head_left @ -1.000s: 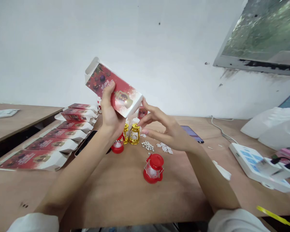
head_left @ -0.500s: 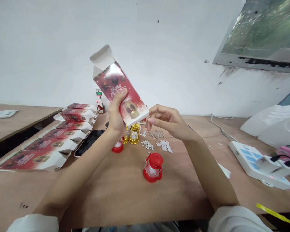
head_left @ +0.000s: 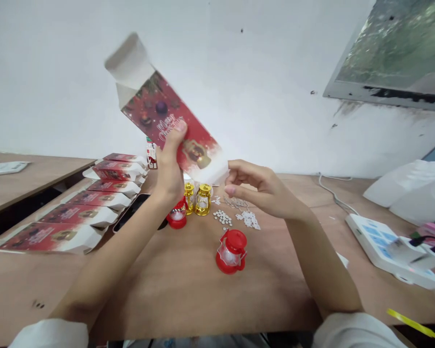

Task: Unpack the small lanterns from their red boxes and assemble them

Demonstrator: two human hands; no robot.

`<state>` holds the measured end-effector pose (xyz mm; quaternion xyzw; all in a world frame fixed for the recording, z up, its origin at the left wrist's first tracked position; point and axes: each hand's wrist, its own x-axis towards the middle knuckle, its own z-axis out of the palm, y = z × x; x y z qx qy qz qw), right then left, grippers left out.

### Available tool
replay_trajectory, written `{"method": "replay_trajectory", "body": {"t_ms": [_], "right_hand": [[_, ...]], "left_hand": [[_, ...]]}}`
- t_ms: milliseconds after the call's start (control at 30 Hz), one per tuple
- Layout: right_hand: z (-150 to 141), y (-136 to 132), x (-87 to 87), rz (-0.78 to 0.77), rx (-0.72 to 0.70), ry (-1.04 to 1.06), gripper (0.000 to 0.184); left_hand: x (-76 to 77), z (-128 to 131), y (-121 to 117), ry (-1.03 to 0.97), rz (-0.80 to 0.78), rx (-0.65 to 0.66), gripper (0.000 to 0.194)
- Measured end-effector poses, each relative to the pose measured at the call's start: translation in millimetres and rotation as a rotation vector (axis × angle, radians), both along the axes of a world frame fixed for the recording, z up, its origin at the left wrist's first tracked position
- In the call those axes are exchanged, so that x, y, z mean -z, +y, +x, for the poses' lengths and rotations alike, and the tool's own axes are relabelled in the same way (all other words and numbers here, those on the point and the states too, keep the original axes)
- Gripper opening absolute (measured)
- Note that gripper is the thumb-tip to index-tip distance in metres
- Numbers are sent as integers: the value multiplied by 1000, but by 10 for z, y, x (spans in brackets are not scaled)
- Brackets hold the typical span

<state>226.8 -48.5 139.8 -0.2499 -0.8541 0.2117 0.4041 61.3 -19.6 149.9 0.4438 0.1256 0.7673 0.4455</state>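
Above and left of the near red lantern (head_left: 231,251), Christmas carton (head_left: 174,108): we hold it aloft at a slant, raised flap (head_left: 128,58) uppermost, white end low toward our right; the grip seems to leave both ends free.
Left hand (head_left: 169,169): above and left of that lantern, we wrap it round the carton, thumb pressed across the printed face, probably to steady the tilt.
Right hand (head_left: 255,188): above and right of the lantern, we keep it loosely curled, thumb and forefinger parted, pinching nothing we can see; whether the forefinger touches the carton's low end, we cannot tell.
Gold lanterns (head_left: 202,200): beyond and left of our landmark, upright, with another red lantern (head_left: 177,215) just beside them.
Small parts: beyond the landmark, we see white discs (head_left: 223,217), flat white pieces (head_left: 249,220) and bent wires (head_left: 236,202), heaped by kind, likely against mixing.
Carton row (head_left: 32,237): well left of the landmark, lined up, presumably for reach.
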Motion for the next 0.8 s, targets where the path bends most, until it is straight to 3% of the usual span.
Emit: {"method": "replay_trajectory", "body": {"t_ms": [200,367,467,633,800], "right_hand": [[-63,-65,29,71,114,-274,22],[-84,-81,44,440,488,-496,13],[-126,-85,69,573,632,-598,15],[-211,-119,121,630,709,-601,24],[-237,-168,108,572,717,-578,23]], "left_hand": [[-22,-14,49,16,-79,203,17],[9,-30,132,72,-172,182,19],[-2,-54,142,94,-187,195,22],[-10,-72,122,110,-195,255,24],[6,-66,149,116,-335,297,23]]}}
